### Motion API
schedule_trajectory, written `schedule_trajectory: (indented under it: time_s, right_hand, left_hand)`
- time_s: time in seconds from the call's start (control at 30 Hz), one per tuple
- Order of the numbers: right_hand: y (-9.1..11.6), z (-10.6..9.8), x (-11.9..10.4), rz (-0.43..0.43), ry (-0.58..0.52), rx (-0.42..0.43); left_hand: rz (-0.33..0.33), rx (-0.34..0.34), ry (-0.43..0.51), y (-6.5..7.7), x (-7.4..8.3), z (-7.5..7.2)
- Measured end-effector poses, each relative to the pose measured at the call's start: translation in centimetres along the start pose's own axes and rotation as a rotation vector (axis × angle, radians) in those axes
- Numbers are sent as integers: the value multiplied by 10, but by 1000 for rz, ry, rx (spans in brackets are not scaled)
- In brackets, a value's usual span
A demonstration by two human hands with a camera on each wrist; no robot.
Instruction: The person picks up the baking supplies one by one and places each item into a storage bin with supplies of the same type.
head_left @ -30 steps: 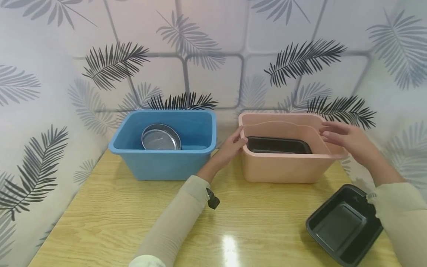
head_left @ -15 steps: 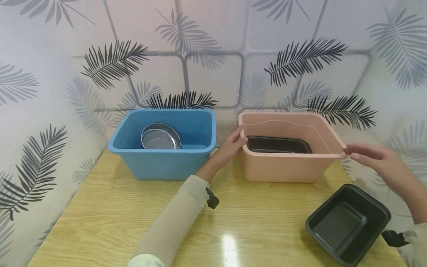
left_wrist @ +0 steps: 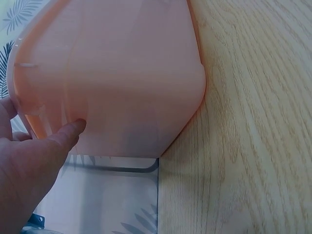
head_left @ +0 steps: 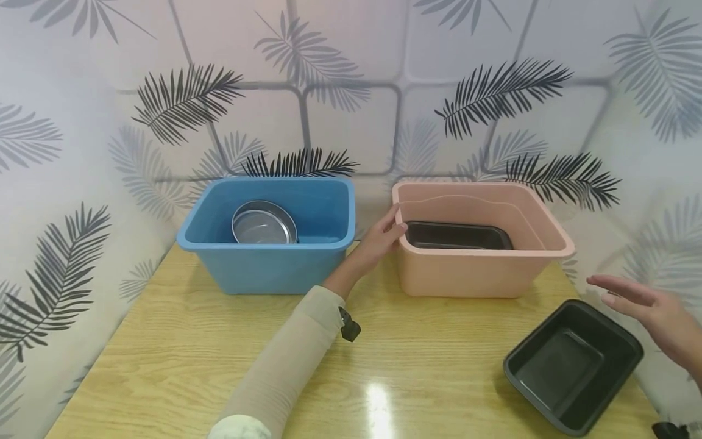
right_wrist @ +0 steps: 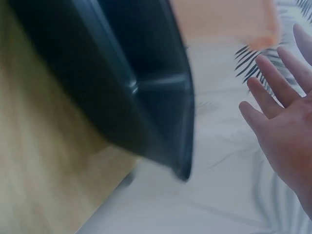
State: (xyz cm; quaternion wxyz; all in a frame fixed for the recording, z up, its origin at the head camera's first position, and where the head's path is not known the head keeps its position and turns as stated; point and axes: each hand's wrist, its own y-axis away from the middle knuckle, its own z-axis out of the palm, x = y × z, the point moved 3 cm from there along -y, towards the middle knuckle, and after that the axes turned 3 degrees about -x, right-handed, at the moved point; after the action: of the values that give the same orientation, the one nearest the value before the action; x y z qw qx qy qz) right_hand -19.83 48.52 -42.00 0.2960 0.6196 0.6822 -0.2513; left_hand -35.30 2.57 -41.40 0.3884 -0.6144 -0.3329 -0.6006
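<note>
My left hand (head_left: 374,247) grips the left rim of a pink plastic tub (head_left: 466,274). In the left wrist view its thumb lies against the wall of the tub (left_wrist: 131,92), with other fingers by the rim. Inside the tub sits a dark rectangular baking pan (head_left: 460,236), partly hidden by the front wall. A second dark baking pan (head_left: 562,366) stands at the table's right edge. Beside and above that pan is my right hand (head_left: 652,311), fingers extended, holding nothing. The right wrist view has the spread fingers apart from the pan (right_wrist: 161,107).
To the left stands a blue plastic tub (head_left: 269,268) with a round metal pan (head_left: 263,227) leaning inside it. Both tubs are at the back of the wooden table (head_left: 417,366), against a leaf-patterned wall covering (head_left: 351,55).
My right hand has come from over the pink tub's right end, past its rim, and down to the right beside the nearer pan. My left hand stays on the tub.
</note>
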Motion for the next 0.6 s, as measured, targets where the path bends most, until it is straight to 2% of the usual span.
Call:
schedule_trajectory:
  time_s: [0.1,0.2,0.43,0.6]
  right_hand:
    - [1,4,13,3,-60,-33]
    - [0,7,24,7,-72,-58]
    - [-6,8,42,52,47,-55]
    - [-8,10,55,93,8,-117]
  left_hand:
    - [3,-5,1,0,0,0]
    - [6,-9,3,0,0,0]
    - [14,-10,9,-2,-2,0]
    - [13,-8,-1,-1,-2,0]
